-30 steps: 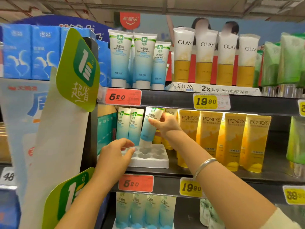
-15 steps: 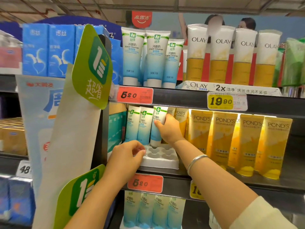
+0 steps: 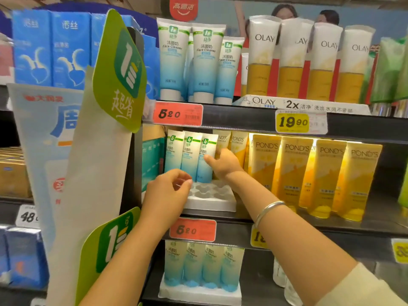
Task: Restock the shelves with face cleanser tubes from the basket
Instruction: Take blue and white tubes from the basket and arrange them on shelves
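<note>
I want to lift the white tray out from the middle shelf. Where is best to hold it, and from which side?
Probably grip the white tray by its front rim, coming from the front: that wall faces the aisle, while three face cleanser tubes stand in its back row and yellow Pond's tubes crowd the right.

Two bare forearms rise from the lower edge of the frame. The right arm wears a thin silver bangle (image 3: 268,210) at the wrist (plain, smooth metal) and a cream sleeve (image 3: 362,290) at the lower right corner.
</note>
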Demonstrator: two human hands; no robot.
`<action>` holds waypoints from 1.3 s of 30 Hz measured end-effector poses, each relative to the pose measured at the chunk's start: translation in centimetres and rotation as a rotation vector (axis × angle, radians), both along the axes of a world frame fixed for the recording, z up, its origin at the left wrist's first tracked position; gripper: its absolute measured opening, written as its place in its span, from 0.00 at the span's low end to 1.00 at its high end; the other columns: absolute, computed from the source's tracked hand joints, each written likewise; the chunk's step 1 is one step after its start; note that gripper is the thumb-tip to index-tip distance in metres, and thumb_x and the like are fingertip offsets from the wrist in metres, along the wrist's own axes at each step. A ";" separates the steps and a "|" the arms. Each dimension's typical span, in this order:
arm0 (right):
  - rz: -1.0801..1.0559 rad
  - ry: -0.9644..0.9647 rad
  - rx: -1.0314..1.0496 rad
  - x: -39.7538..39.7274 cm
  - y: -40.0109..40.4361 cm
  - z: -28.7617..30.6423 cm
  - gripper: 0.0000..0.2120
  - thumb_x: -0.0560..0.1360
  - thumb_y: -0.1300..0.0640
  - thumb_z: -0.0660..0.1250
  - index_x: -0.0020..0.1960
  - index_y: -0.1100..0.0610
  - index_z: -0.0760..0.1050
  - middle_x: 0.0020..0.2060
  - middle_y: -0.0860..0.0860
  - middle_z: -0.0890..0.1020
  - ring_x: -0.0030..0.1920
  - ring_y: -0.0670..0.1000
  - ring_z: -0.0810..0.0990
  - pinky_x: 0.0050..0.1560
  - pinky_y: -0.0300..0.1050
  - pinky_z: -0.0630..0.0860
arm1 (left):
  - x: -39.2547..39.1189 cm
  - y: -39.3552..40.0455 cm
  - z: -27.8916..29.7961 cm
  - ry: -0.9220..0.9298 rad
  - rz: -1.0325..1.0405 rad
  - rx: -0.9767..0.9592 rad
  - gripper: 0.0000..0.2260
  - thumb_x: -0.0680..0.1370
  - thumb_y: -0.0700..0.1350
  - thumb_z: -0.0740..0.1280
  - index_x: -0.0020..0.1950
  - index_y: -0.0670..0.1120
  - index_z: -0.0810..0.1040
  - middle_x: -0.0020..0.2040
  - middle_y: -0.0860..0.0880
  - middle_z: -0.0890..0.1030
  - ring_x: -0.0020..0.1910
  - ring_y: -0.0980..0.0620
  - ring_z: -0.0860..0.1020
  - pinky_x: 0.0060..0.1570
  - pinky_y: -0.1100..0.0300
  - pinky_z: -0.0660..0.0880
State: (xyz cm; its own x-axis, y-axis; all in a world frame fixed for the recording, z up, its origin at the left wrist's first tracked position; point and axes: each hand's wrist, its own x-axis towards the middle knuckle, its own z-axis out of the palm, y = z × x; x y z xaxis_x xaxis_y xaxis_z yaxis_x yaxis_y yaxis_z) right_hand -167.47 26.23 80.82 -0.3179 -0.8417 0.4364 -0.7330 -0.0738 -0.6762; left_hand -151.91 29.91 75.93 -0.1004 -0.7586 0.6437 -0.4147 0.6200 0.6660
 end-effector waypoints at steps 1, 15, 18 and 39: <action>-0.007 -0.053 -0.025 0.0 1.3 0.0 0.20 0.77 0.49 0.62 0.64 0.61 0.68 0.60 0.56 0.76 0.59 0.55 0.75 0.57 0.48 0.74 | 0.0 0.4 0.3 0.058 -0.031 0.013 0.03 0.77 0.46 0.66 0.46 0.52 0.78 0.40 0.58 0.78 0.43 0.61 0.77 0.39 0.67 0.71; -0.374 -0.631 -0.001 -1.2 28.6 -16.2 0.05 0.78 0.58 0.61 0.45 0.58 0.74 0.33 0.49 0.77 0.31 0.45 0.76 0.32 0.34 0.72 | -3.9 12.4 -13.1 0.173 -0.852 0.683 0.08 0.77 0.43 0.65 0.39 0.52 0.80 0.33 0.56 0.83 0.31 0.61 0.79 0.38 0.64 0.74; -0.542 -0.774 0.082 -1.4 34.6 -22.7 0.09 0.78 0.60 0.61 0.40 0.57 0.73 0.33 0.51 0.76 0.27 0.43 0.74 0.29 0.34 0.70 | -4.8 15.3 -18.7 0.085 -0.907 0.845 0.09 0.77 0.41 0.65 0.39 0.50 0.80 0.35 0.52 0.83 0.30 0.60 0.79 0.35 0.67 0.75; -1.232 -1.484 0.186 -11.8 70.4 -43.4 0.04 0.77 0.61 0.60 0.44 0.56 0.71 0.35 0.52 0.76 0.33 0.49 0.76 0.36 0.39 0.71 | -25.3 43.1 -37.5 -0.573 -0.988 1.496 0.05 0.76 0.39 0.65 0.45 0.47 0.78 0.39 0.50 0.80 0.38 0.55 0.78 0.36 0.64 0.73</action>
